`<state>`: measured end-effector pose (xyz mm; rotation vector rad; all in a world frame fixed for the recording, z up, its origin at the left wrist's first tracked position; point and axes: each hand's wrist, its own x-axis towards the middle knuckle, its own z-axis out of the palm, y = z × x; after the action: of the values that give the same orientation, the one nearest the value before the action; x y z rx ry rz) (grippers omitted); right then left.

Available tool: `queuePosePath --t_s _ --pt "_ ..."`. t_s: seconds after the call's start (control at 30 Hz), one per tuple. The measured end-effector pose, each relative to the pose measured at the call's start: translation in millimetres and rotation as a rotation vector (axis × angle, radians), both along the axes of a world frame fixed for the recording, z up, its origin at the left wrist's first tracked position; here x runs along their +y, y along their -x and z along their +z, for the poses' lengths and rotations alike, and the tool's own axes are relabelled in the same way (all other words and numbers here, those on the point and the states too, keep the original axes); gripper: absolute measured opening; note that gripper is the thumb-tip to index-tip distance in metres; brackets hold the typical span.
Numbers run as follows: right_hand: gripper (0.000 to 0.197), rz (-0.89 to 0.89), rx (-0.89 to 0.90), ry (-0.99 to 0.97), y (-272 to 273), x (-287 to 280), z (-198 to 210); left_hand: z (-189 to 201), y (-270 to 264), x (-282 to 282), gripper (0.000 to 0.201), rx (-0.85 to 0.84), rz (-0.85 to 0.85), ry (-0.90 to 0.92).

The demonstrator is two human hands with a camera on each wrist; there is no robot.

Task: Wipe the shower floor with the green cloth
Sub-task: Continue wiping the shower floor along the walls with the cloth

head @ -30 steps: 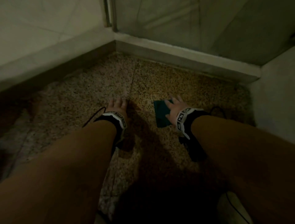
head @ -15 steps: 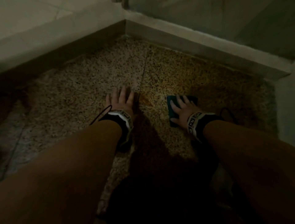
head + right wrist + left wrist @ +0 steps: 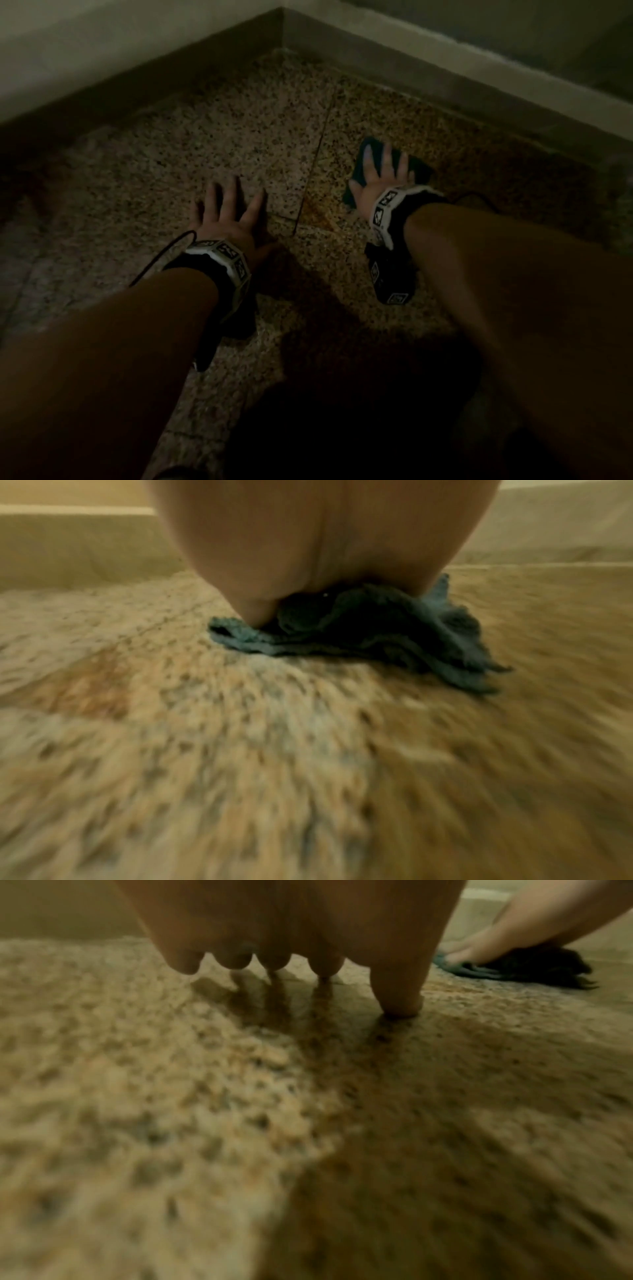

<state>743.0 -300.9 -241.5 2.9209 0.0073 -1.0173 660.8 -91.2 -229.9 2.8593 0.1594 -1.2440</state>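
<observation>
The green cloth [image 3: 421,170] lies crumpled on the speckled shower floor [image 3: 239,137], right of the tile joint. My right hand [image 3: 382,171] lies flat on it with straight, spread fingers, pressing it down. In the right wrist view the cloth [image 3: 394,631] bunches out from under the palm. My left hand [image 3: 227,209] rests flat on the bare floor left of the joint, fingers spread, holding nothing. The left wrist view shows its fingertips [image 3: 399,1001] on the stone and the cloth [image 3: 462,970] far right under the other hand.
A raised light curb [image 3: 479,68] runs along the back right and a wall base [image 3: 120,61] along the back left, meeting in a corner [image 3: 282,27]. A rusty stain [image 3: 318,212] marks the floor by the joint. Dark shadow covers the near floor.
My right hand has pushed the cloth farther away toward the back curb. The left hand has stayed planted on the floor. The head view has tilted down and closer.
</observation>
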Motion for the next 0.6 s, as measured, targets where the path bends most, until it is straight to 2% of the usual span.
queuePosePath --t_s 0.17,0.43,0.6 --pt "0.065 0.043 0.048 0.019 5 1 7 0 -4 3 0.1 -0.031 0.031 0.032" --pt "0.062 0.215 0.147 -0.002 71 29 8 0 -8 24 0.124 0.009 0.108 0.089" --pt "0.062 0.193 0.136 -0.028 62 29 6 -3 -7 31 0.128 0.004 0.079 0.052"
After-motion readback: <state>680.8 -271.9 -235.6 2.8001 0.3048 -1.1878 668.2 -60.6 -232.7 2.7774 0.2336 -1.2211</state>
